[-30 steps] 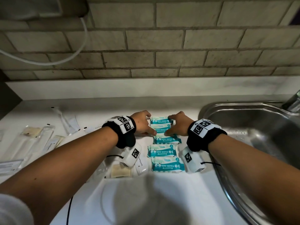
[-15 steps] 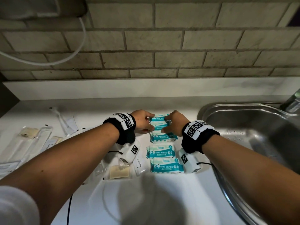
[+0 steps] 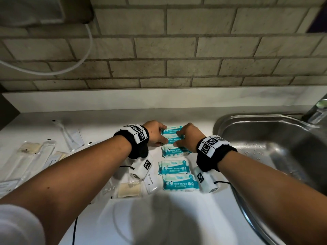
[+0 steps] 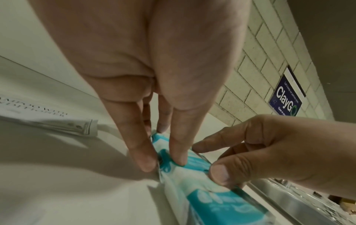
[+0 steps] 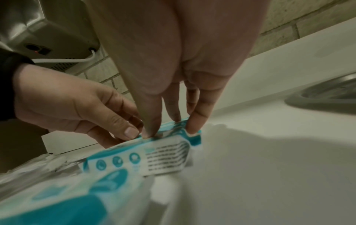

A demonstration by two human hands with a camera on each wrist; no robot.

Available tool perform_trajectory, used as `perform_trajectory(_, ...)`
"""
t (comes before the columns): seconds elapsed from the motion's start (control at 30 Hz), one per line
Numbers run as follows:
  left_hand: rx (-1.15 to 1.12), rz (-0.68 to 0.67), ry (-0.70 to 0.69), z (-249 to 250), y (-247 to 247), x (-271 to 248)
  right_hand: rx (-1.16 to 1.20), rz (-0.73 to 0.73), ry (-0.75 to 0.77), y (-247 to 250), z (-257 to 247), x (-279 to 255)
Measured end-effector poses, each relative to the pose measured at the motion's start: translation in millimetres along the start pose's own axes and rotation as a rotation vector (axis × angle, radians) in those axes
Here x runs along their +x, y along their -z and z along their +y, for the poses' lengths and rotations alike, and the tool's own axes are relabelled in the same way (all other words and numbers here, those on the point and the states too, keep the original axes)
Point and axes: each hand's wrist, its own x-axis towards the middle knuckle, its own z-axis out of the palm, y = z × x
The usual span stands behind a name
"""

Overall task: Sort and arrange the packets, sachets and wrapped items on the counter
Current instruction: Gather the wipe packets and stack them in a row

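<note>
Several teal and white mini wipes packets lie in a column on the white counter (image 3: 177, 218), left of the sink. My left hand (image 3: 163, 137) and right hand (image 3: 178, 137) meet over the two farthest packets. Between them they pinch the second-farthest packet (image 3: 172, 139) by its two ends, just behind the farthest packet (image 3: 172, 129). In the left wrist view my left hand (image 4: 163, 161) has its fingertips on the packet's (image 4: 192, 164) left end, and the right hand's (image 4: 250, 152) thumb and forefinger nip the other end. The right wrist view has my right hand (image 5: 169, 129) on the packet's (image 5: 173, 146) edge.
A steel sink (image 3: 265, 131) and tap (image 3: 316, 110) are at the right. A toothpaste sachet (image 3: 151, 180) and a tan sachet (image 3: 129, 190) lie under my left forearm. Clear wrapped items (image 3: 30, 156) are spread at the far left. A tiled wall stands close behind.
Both hands have slid away from me along the column, from the third packet to the two farthest, and have drawn closer together.
</note>
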Motion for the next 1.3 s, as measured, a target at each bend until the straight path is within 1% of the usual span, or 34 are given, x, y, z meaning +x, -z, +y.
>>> perform_trajectory(0.1, -0.058, -0.012, 0.008, -0.7, -0.8, -2.3, 0.006, 0.029, -0.008, -3.7, -0.1, -3.7)
perform_trajectory(0.17, -0.029, -0.002, -0.011, -1.8, 1.5, -4.1, 0.062, 0.044, -0.018, -5.4, 0.4, -6.1)
perform_trajectory(0.23, 0.111, 0.054, -0.075, -1.4, 7.4, -6.8, 0.082, 0.056, 0.004, -2.9, 1.3, -10.6)
perform_trajectory(0.3, 0.251, 0.14, -0.157, 1.4, 14.4, -8.0, 0.015, 0.06, 0.063, 2.0, 2.3, -13.6)
perform_trajectory(0.33, 0.292, 0.161, -0.187, 2.5, 16.5, -7.2, -0.029, 0.048, 0.092, 3.3, 2.4, -15.3)
perform_trajectory(0.37, 0.327, 0.17, -0.21, 4.1, 18.7, -5.3, -0.07, 0.024, 0.113, 4.4, 1.7, -16.4)
perform_trajectory(0.43, 0.397, 0.146, -0.232, 6.9, 19.4, 0.3, -0.122, -0.024, 0.127, 3.6, 0.8, -17.8)
perform_trajectory(0.6, 0.513, 0.028, -0.209, 9.3, 12.7, 12.8, -0.088, -0.034, 0.168, -1.9, -0.7, -16.9)
perform_trajectory(0.7, 0.545, 0.038, -0.21, 9.2, 11.2, 17.0, -0.088, -0.034, 0.195, -4.4, -2.6, -14.5)
perform_trajectory(0.87, 0.57, 0.045, -0.219, 7.0, 11.7, 17.9, -0.077, -0.058, 0.196, -1.6, -5.3, -14.7)
perform_trajectory(1.0, 0.581, 0.053, -0.218, 5.3, 11.0, 18.5, -0.104, -0.055, 0.197, 1.7, -5.4, -17.4)
perform_trajectory(1.1, 0.591, 0.055, -0.227, 5.5, 10.5, 17.9, -0.145, -0.084, 0.21, 3.6, -3.8, -20.1)
perform_trajectory(1.3, 0.603, 0.059, -0.212, 7.5, 10.2, 17.2, -0.133, -0.073, 0.215, 3.1, -3.8, -19.7)
